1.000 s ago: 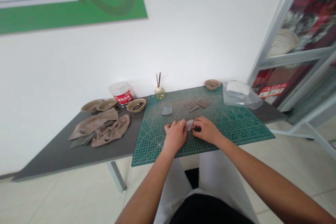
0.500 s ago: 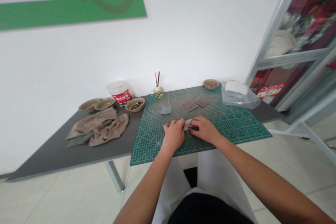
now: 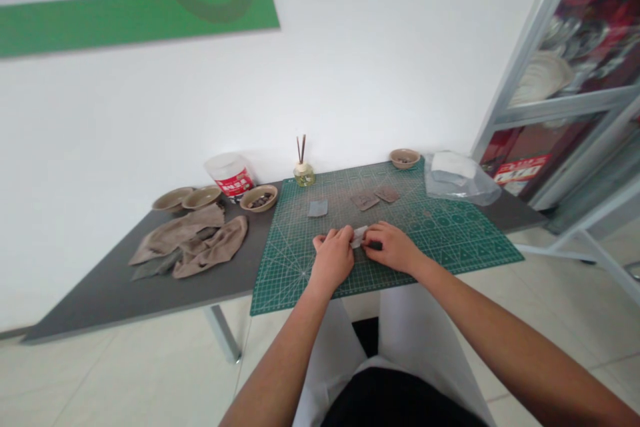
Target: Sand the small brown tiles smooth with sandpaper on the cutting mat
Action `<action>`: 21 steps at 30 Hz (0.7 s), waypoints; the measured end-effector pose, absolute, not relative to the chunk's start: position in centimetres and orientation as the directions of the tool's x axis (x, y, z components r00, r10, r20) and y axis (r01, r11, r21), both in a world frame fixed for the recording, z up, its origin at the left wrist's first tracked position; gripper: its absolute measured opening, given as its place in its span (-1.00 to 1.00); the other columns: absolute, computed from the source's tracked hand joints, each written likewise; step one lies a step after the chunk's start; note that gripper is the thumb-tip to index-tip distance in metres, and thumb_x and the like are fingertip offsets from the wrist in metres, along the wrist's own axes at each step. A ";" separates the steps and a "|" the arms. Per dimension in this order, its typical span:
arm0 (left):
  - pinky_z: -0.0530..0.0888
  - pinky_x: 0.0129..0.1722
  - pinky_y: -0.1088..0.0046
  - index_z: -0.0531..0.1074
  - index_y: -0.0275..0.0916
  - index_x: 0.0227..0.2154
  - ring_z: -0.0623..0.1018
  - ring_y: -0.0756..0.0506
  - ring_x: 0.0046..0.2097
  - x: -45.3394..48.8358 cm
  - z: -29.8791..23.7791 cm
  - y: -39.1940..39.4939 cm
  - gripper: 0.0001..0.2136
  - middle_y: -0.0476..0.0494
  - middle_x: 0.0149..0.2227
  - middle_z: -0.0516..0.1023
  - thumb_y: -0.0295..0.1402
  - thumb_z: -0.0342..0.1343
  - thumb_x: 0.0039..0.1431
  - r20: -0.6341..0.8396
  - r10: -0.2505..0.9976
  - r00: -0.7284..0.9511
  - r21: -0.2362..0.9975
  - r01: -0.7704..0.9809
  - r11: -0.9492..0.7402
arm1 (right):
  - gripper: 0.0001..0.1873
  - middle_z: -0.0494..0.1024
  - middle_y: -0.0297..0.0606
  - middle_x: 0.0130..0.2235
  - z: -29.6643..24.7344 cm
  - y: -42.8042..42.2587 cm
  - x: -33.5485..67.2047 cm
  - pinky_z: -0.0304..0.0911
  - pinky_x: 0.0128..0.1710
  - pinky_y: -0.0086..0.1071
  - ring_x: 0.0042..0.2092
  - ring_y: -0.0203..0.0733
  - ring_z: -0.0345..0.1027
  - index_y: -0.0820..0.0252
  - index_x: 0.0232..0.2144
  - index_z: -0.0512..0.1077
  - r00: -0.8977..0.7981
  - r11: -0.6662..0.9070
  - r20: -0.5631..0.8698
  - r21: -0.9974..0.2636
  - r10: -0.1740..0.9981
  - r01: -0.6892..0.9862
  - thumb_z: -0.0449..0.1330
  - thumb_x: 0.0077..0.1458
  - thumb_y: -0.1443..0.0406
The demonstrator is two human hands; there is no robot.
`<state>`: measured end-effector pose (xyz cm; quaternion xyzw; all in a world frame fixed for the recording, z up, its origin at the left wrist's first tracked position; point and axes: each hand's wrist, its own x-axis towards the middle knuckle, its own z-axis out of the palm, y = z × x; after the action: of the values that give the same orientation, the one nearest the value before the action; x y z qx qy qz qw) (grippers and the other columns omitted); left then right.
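While your hands meet over the near middle of the green cutting mat (image 3: 450,233), they pinch a small pale piece (image 3: 358,236) between them. Your left hand (image 3: 333,259) closes its fingertips on the piece's left edge, and your right hand (image 3: 395,248) grips the right edge. A short dark object (image 3: 376,246) shows under your right fingers; what it is I cannot tell. The piece sits just above the mat, between your two thumbs.

From your hands, a grey square (image 3: 318,208) lies at 11 o'clock and two brown patches (image 3: 365,201) lie at 12 o'clock, all flat on the mat. Farther off at 11 o'clock stands a reed diffuser bottle (image 3: 303,175). At 1 o'clock a small bowl (image 3: 405,158) sits by a clear plastic bag (image 3: 460,177). At 10 o'clock a white tub (image 3: 231,175) stands among tan bowls (image 3: 259,199), and at 9 o'clock brown cloths (image 3: 193,243) lie crumpled on the grey table (image 3: 125,293).
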<state>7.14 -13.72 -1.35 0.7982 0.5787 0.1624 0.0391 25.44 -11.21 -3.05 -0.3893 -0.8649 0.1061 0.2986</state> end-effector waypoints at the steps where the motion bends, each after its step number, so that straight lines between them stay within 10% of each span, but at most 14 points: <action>1: 0.16 -0.02 0.16 0.29 -0.12 -0.21 0.40 -0.19 -0.04 7.1 -1.4 -13.7 -0.79 -0.12 -0.19 0.53 -0.55 -0.14 0.21 0.218 0.935 0.280 0.254 0.909 -0.331 | -0.90 0.49 -0.33 -0.33 -3.1 -11.2 25.5 0.17 -0.12 -0.30 -0.20 -0.16 0.28 0.12 -0.45 0.43 -0.503 0.666 0.438 -0.437 0.745 0.605 0.27 -0.04 0.40; 21: 0.17 -0.05 0.03 0.37 -0.06 0.02 0.32 -0.28 -0.01 5.0 0.7 -13.4 -0.57 -0.23 -0.08 0.41 -0.55 -0.07 0.12 0.104 0.877 0.469 -0.061 0.883 -0.465 | -0.98 0.50 -0.30 -0.33 -3.5 -11.0 26.0 0.21 -0.14 -0.31 -0.22 -0.17 0.35 0.14 -0.38 0.46 -0.223 0.529 0.503 -0.623 0.835 0.576 0.22 0.06 0.32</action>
<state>5.00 -13.43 0.75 0.8553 0.5146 0.0286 -0.0531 26.01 -11.05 -3.52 -0.4600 -0.7667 0.1542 0.4205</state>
